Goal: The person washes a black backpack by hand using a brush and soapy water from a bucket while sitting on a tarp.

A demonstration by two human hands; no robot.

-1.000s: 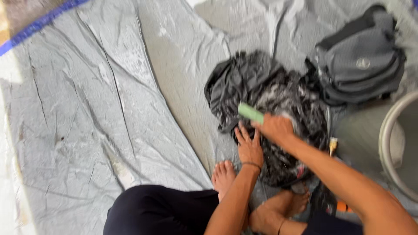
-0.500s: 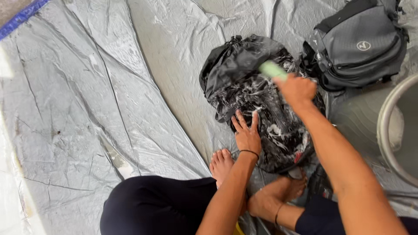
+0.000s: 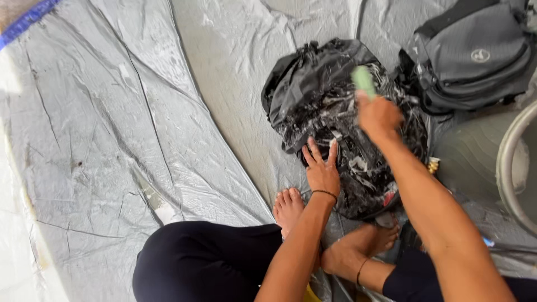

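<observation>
Head view: the right hand (image 3: 378,114) is closed around a pale green brush (image 3: 363,81), whose free end sticks out past the knuckles toward the far side of a black backpack (image 3: 330,112). Half a second ago the same hand sat a little nearer the body and a second ago nearer still, low on the bag; it has now travelled up to the middle of the bag's upper half, so the scrubbing stroke has run away from the person. White suds streak the fabric around and below the brush, which suggests that the lower part has been worked over and the top end less so.

The left hand (image 3: 321,168) lies flat and open, fingers spread, pressing the near edge of the backpack against the grey tarp (image 3: 112,140); it has hardly shifted across the three pictures. A grey bag (image 3: 475,56) lies just beyond, to the right, and a pale basin rim (image 3: 506,162) shows at the right edge.
</observation>
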